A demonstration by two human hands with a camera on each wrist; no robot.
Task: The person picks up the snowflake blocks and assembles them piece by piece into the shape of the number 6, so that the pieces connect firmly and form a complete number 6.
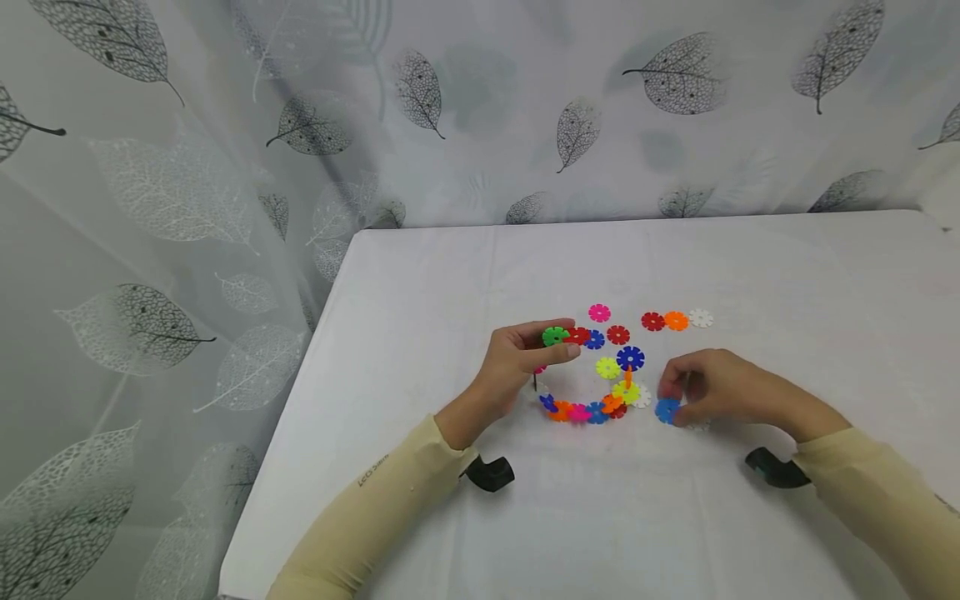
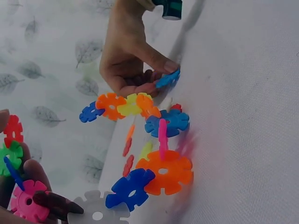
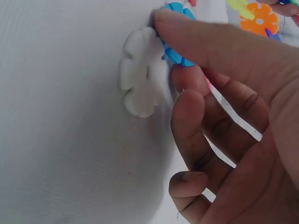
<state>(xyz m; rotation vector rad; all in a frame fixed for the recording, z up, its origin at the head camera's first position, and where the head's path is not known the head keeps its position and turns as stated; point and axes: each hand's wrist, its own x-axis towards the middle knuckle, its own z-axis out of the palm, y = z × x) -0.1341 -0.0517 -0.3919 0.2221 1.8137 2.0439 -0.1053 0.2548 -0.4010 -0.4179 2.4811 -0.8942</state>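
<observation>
My left hand (image 1: pixel 512 360) grips one end of a curved chain of interlocking plastic flower discs, its thumb and fingers around a green disc (image 1: pixel 555 336) and a red disc (image 1: pixel 577 335). The chain loops toward me through a pink disc (image 2: pixel 29 201), a dark blue disc (image 2: pixel 131 190) and an orange disc (image 2: pixel 164 171), then up to a large blue disc (image 1: pixel 631 358). To the right of it, my right hand (image 1: pixel 723 387) pinches a light blue disc (image 1: pixel 666 410) between thumb and fingers. A white disc (image 3: pixel 144 74) lies close beside that hand, partly covered in the head view.
Loose discs lie beyond the chain: a pink one (image 1: pixel 599 312), a red one (image 1: pixel 618 334) and a yellow one (image 1: pixel 608 367). Farther right, red (image 1: pixel 652 321), orange (image 1: pixel 677 321) and white (image 1: pixel 701 318) discs form a row. A leaf-patterned curtain (image 1: pixel 480 108) borders the white table (image 1: pixel 420 283).
</observation>
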